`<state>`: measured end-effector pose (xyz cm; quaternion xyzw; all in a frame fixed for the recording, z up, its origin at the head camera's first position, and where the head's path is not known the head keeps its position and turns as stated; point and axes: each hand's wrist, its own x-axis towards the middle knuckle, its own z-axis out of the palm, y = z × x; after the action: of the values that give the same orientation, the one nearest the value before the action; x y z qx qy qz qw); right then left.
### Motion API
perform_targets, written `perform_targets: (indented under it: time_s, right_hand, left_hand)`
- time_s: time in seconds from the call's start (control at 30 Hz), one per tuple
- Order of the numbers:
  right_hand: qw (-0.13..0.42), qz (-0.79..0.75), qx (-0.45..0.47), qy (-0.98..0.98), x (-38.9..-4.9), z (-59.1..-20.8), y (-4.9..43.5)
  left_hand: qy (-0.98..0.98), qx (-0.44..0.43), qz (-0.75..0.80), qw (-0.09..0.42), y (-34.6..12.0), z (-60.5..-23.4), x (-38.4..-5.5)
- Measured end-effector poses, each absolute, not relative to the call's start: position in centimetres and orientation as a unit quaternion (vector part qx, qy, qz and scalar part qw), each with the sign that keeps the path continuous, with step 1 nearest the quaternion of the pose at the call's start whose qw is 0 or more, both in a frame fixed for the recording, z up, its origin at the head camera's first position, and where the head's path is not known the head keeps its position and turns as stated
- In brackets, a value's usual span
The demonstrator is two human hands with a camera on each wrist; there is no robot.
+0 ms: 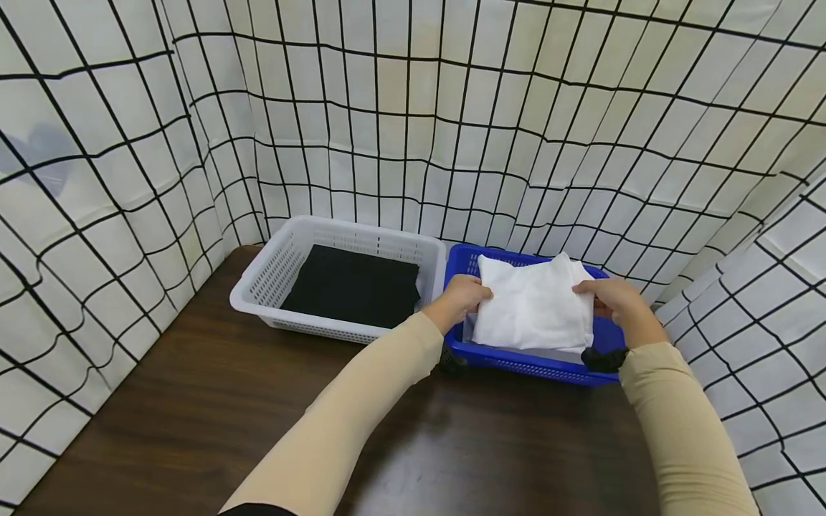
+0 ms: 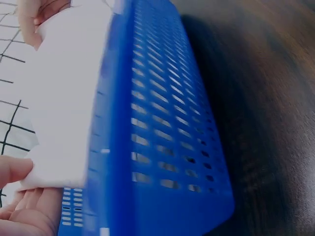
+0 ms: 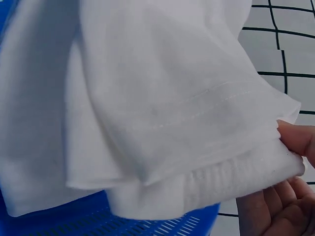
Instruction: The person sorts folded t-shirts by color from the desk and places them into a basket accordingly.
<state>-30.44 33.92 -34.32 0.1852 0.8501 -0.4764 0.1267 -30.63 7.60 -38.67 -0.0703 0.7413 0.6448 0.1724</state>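
A folded white shirt (image 1: 535,304) is held up over the blue basket (image 1: 529,367). My left hand (image 1: 463,295) pinches its left edge, thumb on top and fingers beneath, as the left wrist view also shows on the shirt (image 2: 66,98). At the opposite edge my right hand (image 1: 616,297) grips it between thumb and fingers. Layered folds and a stitched hem of the shirt (image 3: 197,108) show close up in the right wrist view. Below it, more pale cloth lies in the basket, mostly hidden.
A white basket (image 1: 258,292) stands left of the blue one, with folded black cloth (image 1: 355,285) inside. Both baskets sit at the back of a dark wooden table (image 1: 226,416). White sheeting with a black wire grid (image 1: 387,115) encloses the back and sides.
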Motion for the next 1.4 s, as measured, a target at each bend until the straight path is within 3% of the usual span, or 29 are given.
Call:
perform_targets:
  time_s: [0.27, 0.6, 0.8, 1.1, 1.4]
  right_hand:
    - [0.126, -0.480, 0.188, 0.848, -30.4, -36.8, 33.0]
    - [0.138, -0.452, 0.170, 0.865, -31.2, -37.7, 32.1]
    - [0.133, -0.466, 0.190, 0.854, -31.6, -37.8, 31.6]
    - [0.184, -0.454, 0.244, 0.837, -31.4, -38.9, 31.8]
    - [0.242, -0.408, 0.198, 0.858, -29.0, -38.2, 32.5]
  left_hand:
    - [0.798, -0.063, 0.576, 0.163, 7.8, -39.7, -30.2]
    - [0.945, 0.065, 0.318, 0.034, 8.3, -39.3, -28.9]
    - [0.965, 0.089, 0.247, 0.026, 8.2, -39.4, -28.8]
    - [0.951, 0.114, 0.285, 0.024, 7.1, -39.1, -29.5]
    - [0.866, 0.103, 0.487, 0.056, 2.5, -38.2, -29.7]
